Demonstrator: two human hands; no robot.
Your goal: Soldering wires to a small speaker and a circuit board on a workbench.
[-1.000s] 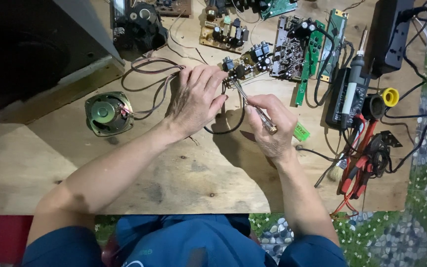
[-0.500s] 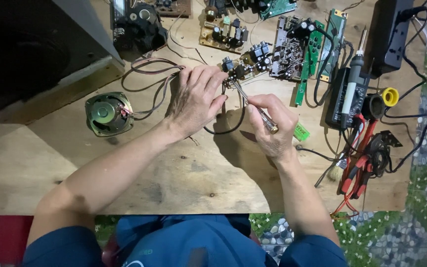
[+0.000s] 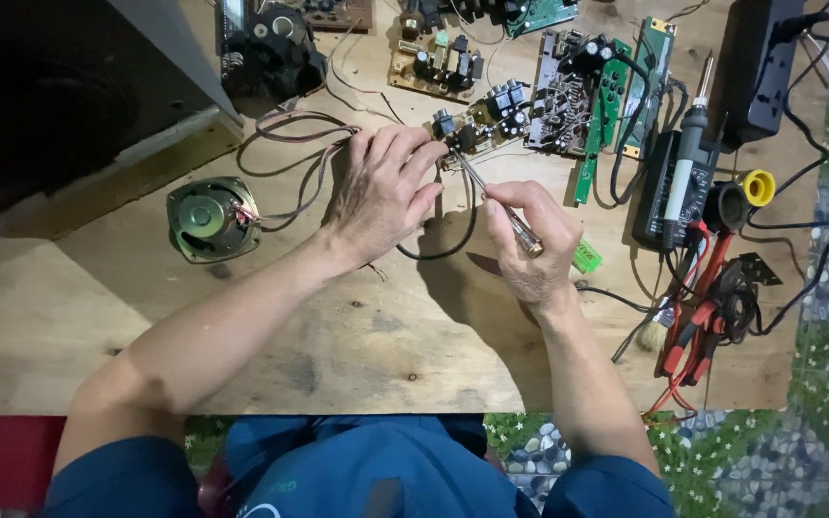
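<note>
— Where do we have the small board [image 3: 477, 125]?

— At the desk's [image 3: 386, 336] far middle, just past our fingertips. Our left hand [image 3: 381, 192] lies flat, fingers spread, pinning its near-left edge; our right hand [image 3: 530, 240] is closed round a screwdriver [image 3: 496, 206].

— Which way does the shaft run?

— Up and left from the right hand, tip at the board — so the right hand is the working one, the left nearer.

— Anything crowding us?

— A black wire [image 3: 453, 245] loops between the hands; a speaker [image 3: 208, 219] lies left, more boards [image 3: 568, 96] and a soldering iron [image 3: 688, 144] right.
</note>
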